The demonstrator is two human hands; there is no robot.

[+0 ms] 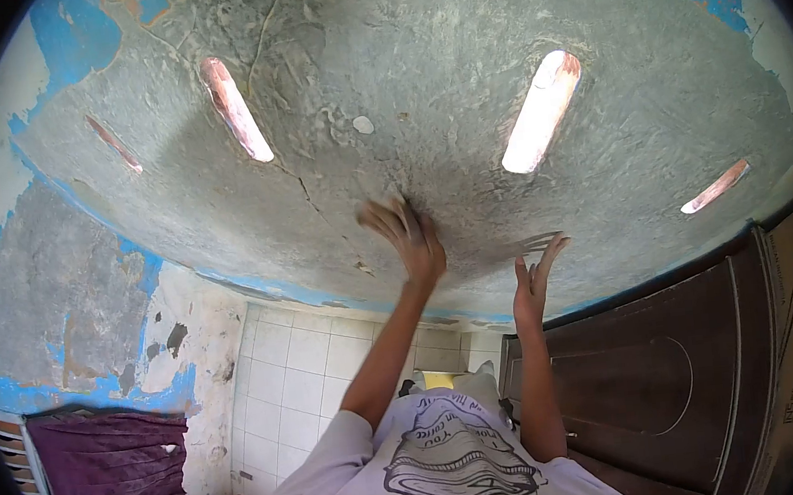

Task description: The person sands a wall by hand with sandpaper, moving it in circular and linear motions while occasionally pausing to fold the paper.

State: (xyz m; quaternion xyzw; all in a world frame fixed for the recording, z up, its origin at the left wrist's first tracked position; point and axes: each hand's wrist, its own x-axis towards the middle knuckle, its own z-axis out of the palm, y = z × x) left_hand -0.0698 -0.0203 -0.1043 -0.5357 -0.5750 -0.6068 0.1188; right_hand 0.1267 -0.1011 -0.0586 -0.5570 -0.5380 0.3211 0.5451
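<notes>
in the head view, my left hand (407,242) and my right hand (531,294) are near the rough grey wall (437,72).
the wall fills the upper part of the frame; my left hand, blurred, is near the centre with its fingers spread wide, and my right hand, just right of it, has fingers extended. whether they touch the wall, i cannot tell. a dark door (648,376) is at lower right.

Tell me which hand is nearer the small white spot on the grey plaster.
Left. In the picture, the left hand is below the white spot, slightly right; the right hand is lower and farther right.
</notes>
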